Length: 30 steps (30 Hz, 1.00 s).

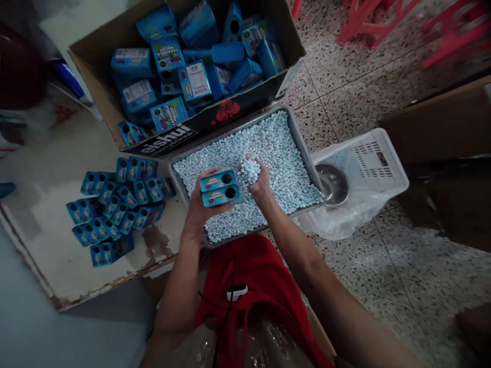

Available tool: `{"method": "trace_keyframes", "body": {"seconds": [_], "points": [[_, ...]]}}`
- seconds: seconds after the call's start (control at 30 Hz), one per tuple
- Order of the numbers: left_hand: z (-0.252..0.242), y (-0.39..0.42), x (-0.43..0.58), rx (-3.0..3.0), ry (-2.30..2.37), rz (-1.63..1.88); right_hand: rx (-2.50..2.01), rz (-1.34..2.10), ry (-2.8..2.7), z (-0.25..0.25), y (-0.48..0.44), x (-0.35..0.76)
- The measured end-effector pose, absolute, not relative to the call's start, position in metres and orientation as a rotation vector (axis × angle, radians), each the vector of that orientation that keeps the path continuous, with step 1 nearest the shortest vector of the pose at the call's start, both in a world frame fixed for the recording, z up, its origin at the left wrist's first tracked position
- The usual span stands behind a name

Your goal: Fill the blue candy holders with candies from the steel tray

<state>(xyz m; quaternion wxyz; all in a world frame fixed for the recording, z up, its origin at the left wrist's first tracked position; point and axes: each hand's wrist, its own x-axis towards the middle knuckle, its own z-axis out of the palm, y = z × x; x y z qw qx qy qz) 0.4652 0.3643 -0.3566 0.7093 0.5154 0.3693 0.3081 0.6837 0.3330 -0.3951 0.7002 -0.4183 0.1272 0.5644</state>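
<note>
Two small blue candy boxes [218,197], side by side with a round dark hole in each, are gripped by my left hand [198,207] over the left part of a metal tray [307,148]. Pale blue and white candies [280,138] fill that tray. Just right of the boxes, my right hand [261,179] is cupped round a heap of the same candies [250,170]. The heap is close to the box holes but looks apart from them. My left fingertips are partly hidden behind the boxes.
Behind the tray stands a large cardboard carton [207,122] of jumbled blue boxes. More blue boxes [115,204] stand grouped on the worn white table [34,204]. At right are a white plastic basket [391,158], a metal bowl [337,186] and red stools [368,23].
</note>
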Motion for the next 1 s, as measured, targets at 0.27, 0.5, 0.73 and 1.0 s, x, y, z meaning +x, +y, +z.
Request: {"method": "trace_keyframes", "body": {"seconds": [0.27,0.5,0.73,1.0], "points": [[-0.394,0.395,0.435,1.811,1.068,0.903,-0.637,1.235,0.166,-0.336,0.331,0.663],[-0.398,0.377,0.451,1.878,0.882,0.926,-0.735,1.082,-0.108,-0.284,0.326,0.641],[-0.392,0.376,0.457,1.948,0.878,0.939,-0.986,0.980,-0.364,-0.261,0.331,0.617],[-0.390,0.380,0.453,1.897,0.862,0.907,-1.157,0.911,-0.486,-0.260,0.329,0.607]]}}
